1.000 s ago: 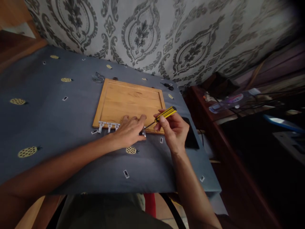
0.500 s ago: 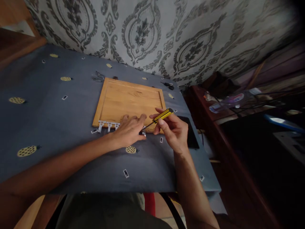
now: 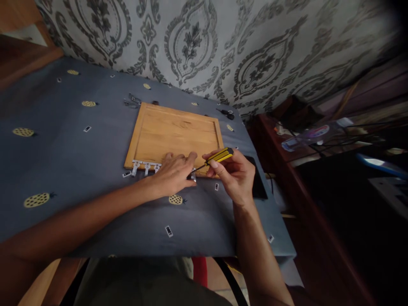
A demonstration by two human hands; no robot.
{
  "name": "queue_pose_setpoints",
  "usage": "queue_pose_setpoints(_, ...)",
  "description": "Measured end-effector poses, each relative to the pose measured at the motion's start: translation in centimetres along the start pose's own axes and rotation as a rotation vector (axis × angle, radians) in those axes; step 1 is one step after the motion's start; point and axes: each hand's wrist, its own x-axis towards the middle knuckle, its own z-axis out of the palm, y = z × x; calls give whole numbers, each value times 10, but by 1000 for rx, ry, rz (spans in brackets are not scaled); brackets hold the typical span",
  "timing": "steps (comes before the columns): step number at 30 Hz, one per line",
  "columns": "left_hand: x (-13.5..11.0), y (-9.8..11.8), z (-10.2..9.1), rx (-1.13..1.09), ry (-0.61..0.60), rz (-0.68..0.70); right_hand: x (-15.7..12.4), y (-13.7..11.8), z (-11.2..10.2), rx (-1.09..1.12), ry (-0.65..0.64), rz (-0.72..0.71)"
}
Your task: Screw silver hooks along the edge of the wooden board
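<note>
Yellow-and-black-handled screwdriver pinched in my right hand toward the bench's right edge, left hand half-spread, its grip unclear; I should hold steady.

Part of metal bracket strip hidden under left hand, tip of screwdriver too small to resolve, dark flat object partly behind right hand, print on bottle blurred
</note>
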Motion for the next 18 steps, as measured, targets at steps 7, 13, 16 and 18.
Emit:
queue_pose_setpoints(7,0,-2,2,-20,13,8,-1,1,-2,23,-44,10)
queue_pose_setpoints(13,-1,-2,2,-26,11,11,-3,-1,-3,7,-95,24)
queue_pose_setpoints(16,-1,-1,1,-12,10,5,-3,0,1,23,-91,16)
queue_pose_setpoints(18,-1,0,0,-8,-1,0,-3,3,4,13,-80,6)
